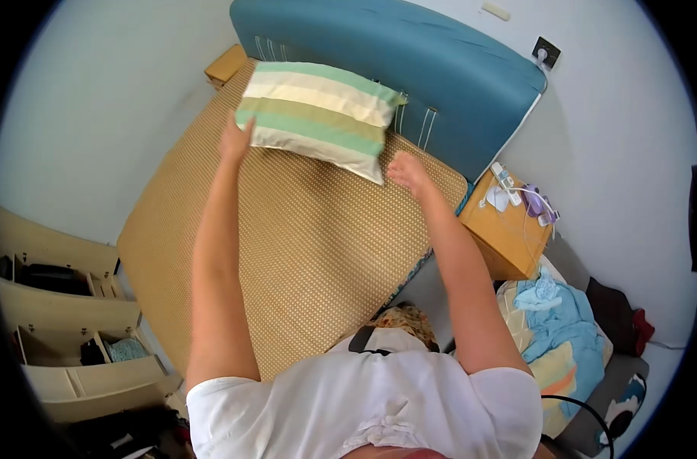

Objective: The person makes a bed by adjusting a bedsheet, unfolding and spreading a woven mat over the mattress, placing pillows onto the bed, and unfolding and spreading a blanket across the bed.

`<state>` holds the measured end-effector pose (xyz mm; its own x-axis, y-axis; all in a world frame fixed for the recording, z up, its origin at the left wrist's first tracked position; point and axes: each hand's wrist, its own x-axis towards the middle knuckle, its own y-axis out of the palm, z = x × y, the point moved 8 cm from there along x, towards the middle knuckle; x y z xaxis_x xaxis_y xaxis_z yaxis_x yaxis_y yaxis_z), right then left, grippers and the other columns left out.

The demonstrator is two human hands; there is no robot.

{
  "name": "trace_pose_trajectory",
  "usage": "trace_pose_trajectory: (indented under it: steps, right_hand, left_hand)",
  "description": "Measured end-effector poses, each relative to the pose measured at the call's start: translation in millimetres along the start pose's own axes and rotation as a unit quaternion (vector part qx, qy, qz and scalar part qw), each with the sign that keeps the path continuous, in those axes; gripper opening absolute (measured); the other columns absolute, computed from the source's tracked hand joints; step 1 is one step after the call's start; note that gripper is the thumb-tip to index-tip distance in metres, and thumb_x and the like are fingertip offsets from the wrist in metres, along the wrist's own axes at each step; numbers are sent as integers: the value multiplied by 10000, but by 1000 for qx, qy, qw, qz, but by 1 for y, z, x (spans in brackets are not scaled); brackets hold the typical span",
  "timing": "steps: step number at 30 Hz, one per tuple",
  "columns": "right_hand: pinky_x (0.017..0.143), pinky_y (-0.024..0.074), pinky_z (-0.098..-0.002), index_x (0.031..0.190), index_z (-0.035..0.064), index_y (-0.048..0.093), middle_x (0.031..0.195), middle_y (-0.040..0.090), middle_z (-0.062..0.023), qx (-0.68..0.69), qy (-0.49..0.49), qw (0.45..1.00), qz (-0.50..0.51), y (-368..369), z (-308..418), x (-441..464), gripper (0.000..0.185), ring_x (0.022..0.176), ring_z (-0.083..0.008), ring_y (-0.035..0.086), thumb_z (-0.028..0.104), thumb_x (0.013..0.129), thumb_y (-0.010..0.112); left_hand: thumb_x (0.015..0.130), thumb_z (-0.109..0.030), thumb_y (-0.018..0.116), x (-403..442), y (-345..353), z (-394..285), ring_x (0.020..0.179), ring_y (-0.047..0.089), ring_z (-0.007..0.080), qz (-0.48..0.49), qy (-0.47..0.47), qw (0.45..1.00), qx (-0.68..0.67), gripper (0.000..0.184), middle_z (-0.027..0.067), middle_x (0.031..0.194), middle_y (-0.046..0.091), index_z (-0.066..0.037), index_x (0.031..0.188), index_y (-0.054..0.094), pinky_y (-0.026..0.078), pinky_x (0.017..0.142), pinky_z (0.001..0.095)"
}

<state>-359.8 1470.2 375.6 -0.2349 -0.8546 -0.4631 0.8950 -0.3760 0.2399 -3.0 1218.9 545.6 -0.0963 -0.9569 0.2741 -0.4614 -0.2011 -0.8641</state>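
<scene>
Striped pillow between two hands at the head of the bed

The left hand (pixel 236 141) is at the left end of the pillow (pixel 318 115), its thumb and fingers spread apart with the thumb against the fabric; whether it grips the edge, I cannot tell. The right hand (pixel 406 173) has its fingers curled in toward the palm and sits just beside the pillow's lower right corner, apparently apart from it, with nothing visible in its grasp.

The pillow is therefore between the hands, mostly forward of the right one. It is plump and oblong, banded lengthwise in mint green, cream and olive, with a pointed near corner and slightly blurred edges. It slants over the far end of the tan woven mat (pixel 310 268) covering the bed, close to the padded blue headboard (pixel 409 61). Whether its whole underside rests on the mat is unclear.

Farther right, a wooden nightstand (pixel 509 233) bears a white power strip (pixel 505 182) and cables. Beyond its near side lies rumpled blue bedding (pixel 566 329). Open pale shelving (pixel 73 379) lines the left.
</scene>
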Motion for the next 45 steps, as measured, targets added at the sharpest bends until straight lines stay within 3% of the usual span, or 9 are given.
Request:
trace_pose_trajectory:
  steps: [4,8,13,16,19,24,30,37,45]
  right_hand:
    - [767,465,-293,944,47,545,853,552,-21,-139,27,989,49,-11,-113,-42,248,779,-124,537,286,902,491]
    - [626,433,-292,945,55,599,851,569,-32,-211,222,951,39,-104,-295,-109,215,696,-143,508,237,867,515]
    - [627,462,-318,886,57,619,782,583,-45,-149,228,955,-118,-208,-385,-222,192,729,-157,561,194,830,497]
    - [707,452,-387,848,28,610,841,595,-119,-477,149,859,-111,-245,-383,-260,223,804,-262,565,217,828,493]
    - [768,429,-451,908,26,611,956,599,-170,-673,70,733,-75,-259,-401,-284,293,874,-357,546,283,830,494]
    - [841,415,-433,1033,27,590,1061,579,-175,-357,156,876,-284,-273,-405,-352,362,985,-354,527,311,838,479]
    - [868,412,-410,1119,17,562,1129,559,-181,-259,174,867,-388,-305,-481,-441,414,1021,-343,527,299,818,525]
    - [568,438,-326,1270,4,412,990,567,-159,131,198,747,-621,-397,-649,-579,585,776,-198,510,254,778,605]
    - [783,418,-437,1360,69,271,1235,429,-139,418,134,602,-667,-443,-745,-705,739,967,-255,467,332,761,616]
  left_hand:
    - [844,-362,524,-124,141,38,1204,411,347,270,1,962,34,650,252,1285,422,0,1341,312,332,1001,383]
    - [815,-425,563,-295,260,101,1208,409,344,546,-83,832,-53,637,215,1299,431,7,1266,443,320,1008,400]
    - [845,-375,509,-442,311,101,1171,442,346,653,-28,752,-83,542,237,1250,469,14,1221,491,331,996,368]
    - [839,-342,543,-480,328,75,847,587,205,677,91,725,-92,555,157,1023,614,17,1253,454,455,766,307]
    - [854,-323,535,-489,339,57,859,580,191,690,115,711,-73,535,144,1016,612,8,1264,443,447,770,298]
    - [866,-296,529,-486,310,8,898,580,215,700,99,707,4,513,163,1061,596,-13,1281,428,452,801,325]
    - [876,-322,489,-482,297,6,1088,512,318,658,149,721,156,484,184,1210,519,-32,1262,455,419,910,385]
    - [859,-312,525,-547,307,-23,851,591,252,652,247,693,186,457,165,1018,616,-34,1220,499,468,748,357]
    - [850,-323,549,-726,287,-157,922,608,279,695,361,591,193,427,155,1007,631,-71,1194,527,473,789,355]
